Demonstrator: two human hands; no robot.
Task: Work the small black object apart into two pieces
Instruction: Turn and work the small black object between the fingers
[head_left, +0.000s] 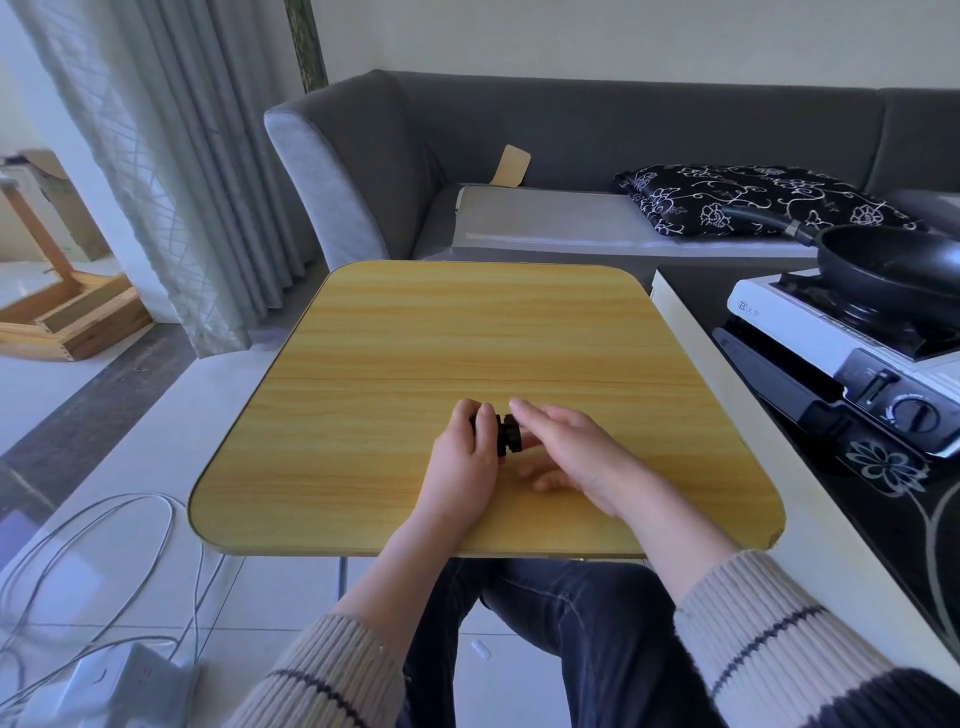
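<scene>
A wooden table (467, 332) stands before a grey sofa (571, 119) bearing a black floral cushion (737, 200); a black pan (893, 260) sits on a white stove (810, 332) at right

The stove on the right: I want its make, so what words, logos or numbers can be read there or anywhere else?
Stove: a boxed logo mark with small characters beside it, too blurred to read.
Stove dial: markings around it, too small to read.
Nothing else shows text.
</scene>
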